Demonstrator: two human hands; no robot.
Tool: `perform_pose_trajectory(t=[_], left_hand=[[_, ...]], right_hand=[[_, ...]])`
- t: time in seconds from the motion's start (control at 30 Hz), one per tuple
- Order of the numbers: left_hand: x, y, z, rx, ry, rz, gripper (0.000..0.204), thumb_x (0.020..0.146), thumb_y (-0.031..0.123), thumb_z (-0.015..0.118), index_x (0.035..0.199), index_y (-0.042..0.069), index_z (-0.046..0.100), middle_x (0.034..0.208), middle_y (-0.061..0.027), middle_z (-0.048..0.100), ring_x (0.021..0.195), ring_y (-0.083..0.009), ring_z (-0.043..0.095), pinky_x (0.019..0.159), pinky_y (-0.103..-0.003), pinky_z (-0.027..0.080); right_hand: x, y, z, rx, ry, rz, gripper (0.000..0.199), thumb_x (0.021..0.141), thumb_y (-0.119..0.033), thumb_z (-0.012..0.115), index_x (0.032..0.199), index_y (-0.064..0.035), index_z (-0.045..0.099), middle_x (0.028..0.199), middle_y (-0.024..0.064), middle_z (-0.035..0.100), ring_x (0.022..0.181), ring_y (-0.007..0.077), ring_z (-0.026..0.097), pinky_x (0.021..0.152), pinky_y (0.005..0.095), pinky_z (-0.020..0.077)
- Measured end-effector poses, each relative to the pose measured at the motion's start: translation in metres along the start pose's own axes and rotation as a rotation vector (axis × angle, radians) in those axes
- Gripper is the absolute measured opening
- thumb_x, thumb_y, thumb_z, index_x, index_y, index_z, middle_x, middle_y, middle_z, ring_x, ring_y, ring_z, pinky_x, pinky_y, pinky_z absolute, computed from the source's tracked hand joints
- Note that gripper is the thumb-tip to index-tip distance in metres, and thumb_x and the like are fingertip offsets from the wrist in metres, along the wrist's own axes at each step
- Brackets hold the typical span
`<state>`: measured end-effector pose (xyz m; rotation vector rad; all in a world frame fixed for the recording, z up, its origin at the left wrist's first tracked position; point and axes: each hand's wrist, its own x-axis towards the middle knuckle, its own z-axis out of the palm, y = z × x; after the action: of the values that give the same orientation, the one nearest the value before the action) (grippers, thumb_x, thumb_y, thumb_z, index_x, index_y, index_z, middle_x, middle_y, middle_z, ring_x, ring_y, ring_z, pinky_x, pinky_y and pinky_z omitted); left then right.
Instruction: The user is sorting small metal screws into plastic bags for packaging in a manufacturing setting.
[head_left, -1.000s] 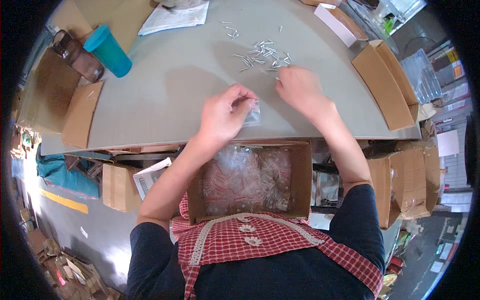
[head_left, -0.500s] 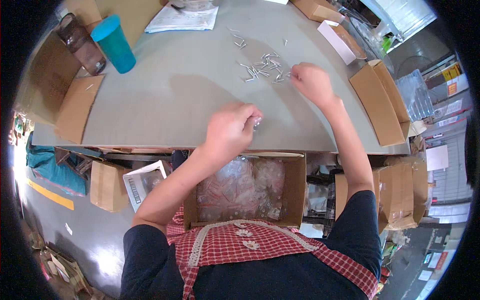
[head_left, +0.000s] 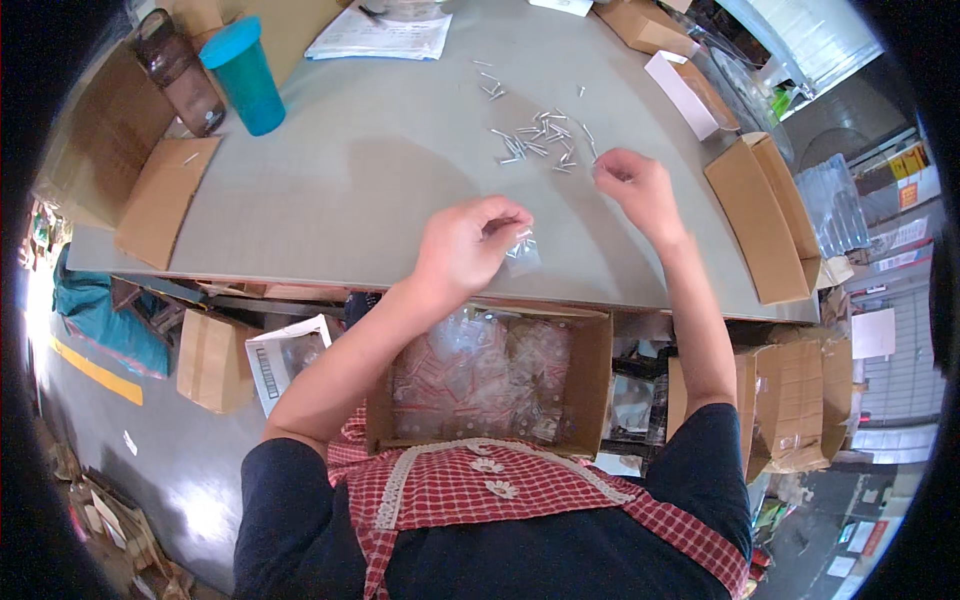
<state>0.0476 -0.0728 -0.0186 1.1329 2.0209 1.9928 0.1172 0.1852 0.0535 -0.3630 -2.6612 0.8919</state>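
My left hand [head_left: 465,245] pinches a small clear plastic bag [head_left: 522,255] above the front part of the table, the bag hanging below the fingertips. Farther right, my right hand [head_left: 635,188] is closed in a pinch beside a loose pile of thin silver metal pins [head_left: 540,135], like rivets or screws. A thin silver pin [head_left: 594,150] sticks out at its fingertips; the grip itself is partly hidden. Below the table edge, against my apron, an open cardboard box [head_left: 607,385] holds many clear bags with red strips [head_left: 480,375].
On the grey table [head_left: 330,210] stand a teal lidded cup [head_left: 250,90] and a brown bottle [head_left: 180,75] at the far left. Papers [head_left: 380,35] lie at the back. An open carton [head_left: 760,220] and a white box [head_left: 683,95] line the right side.
My right hand has shifted slightly right and nearer, away from the pile, with a pin at its fingertips. The bag in my left hand now hangs more openly in view.
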Motion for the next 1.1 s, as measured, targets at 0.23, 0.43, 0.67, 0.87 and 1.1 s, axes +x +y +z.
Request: perform_pose_trajectory(t=[0.23, 0.43, 0.67, 0.87, 1.1], left_hand=[[0.006, 0.031, -0.004, 0.175, -0.059, -0.164, 0.022, 0.089, 0.019, 0.081, 0.091, 0.002, 0.069, 0.081, -0.0073, 0.074, 0.072, -0.0114, 0.067, 0.069, -0.029, 0.054], [0.018, 0.031, -0.002, 0.357, -0.09, -0.108, 0.027, 0.087, 0.025, 0.083, 0.09, 0.002, 0.068, 0.079, -0.0089, 0.071, 0.07, -0.0135, 0.066, 0.066, -0.031, 0.053], [0.018, 0.031, 0.01, 0.404, -0.186, 0.014, 0.024, 0.084, 0.022, 0.084, 0.093, 0.004, 0.071, 0.084, -0.0091, 0.069, 0.073, -0.0202, 0.069, 0.068, -0.035, 0.055], [0.016, 0.033, 0.016, 0.393, -0.167, 0.081, 0.024, 0.083, 0.021, 0.084, 0.098, 0.006, 0.072, 0.088, -0.0072, 0.07, 0.076, -0.0211, 0.069, 0.065, -0.034, 0.054], [0.016, 0.028, 0.018, 0.412, -0.144, 0.164, 0.029, 0.083, 0.017, 0.083, 0.107, 0.008, 0.07, 0.095, -0.0057, 0.07, 0.08, -0.0198, 0.068, 0.065, -0.033, 0.053]], right_hand=[[-0.022, -0.007, 0.011, 0.246, -0.091, 0.079, 0.021, 0.09, -0.015, 0.073, 0.103, 0.002, 0.073, 0.089, 0.0018, 0.072, 0.083, 0.009, 0.063, 0.078, 0.0267, 0.0512], [-0.024, -0.011, 0.029, 0.341, -0.045, 0.041, 0.019, 0.087, -0.013, 0.072, 0.101, 0.0004, 0.073, 0.086, 0.0012, 0.072, 0.081, 0.0075, 0.062, 0.076, 0.0259, 0.0514], [-0.049, -0.032, 0.032, 0.535, 0.079, -0.089, 0.018, 0.087, -0.008, 0.074, 0.102, -0.0001, 0.07, 0.091, 0.0004, 0.07, 0.087, 0.0093, 0.062, 0.084, 0.0272, 0.0509], [-0.06, -0.03, 0.041, 0.553, 0.17, -0.246, 0.014, 0.088, -0.004, 0.071, 0.101, -0.0009, 0.069, 0.096, 0.0033, 0.069, 0.092, 0.0126, 0.063, 0.086, 0.0297, 0.0508], [-0.063, -0.029, 0.033, 0.182, 0.227, -0.548, 0.019, 0.086, -0.005, 0.072, 0.105, -0.0045, 0.071, 0.106, 0.0103, 0.071, 0.099, 0.027, 0.067, 0.092, 0.0361, 0.0498]])
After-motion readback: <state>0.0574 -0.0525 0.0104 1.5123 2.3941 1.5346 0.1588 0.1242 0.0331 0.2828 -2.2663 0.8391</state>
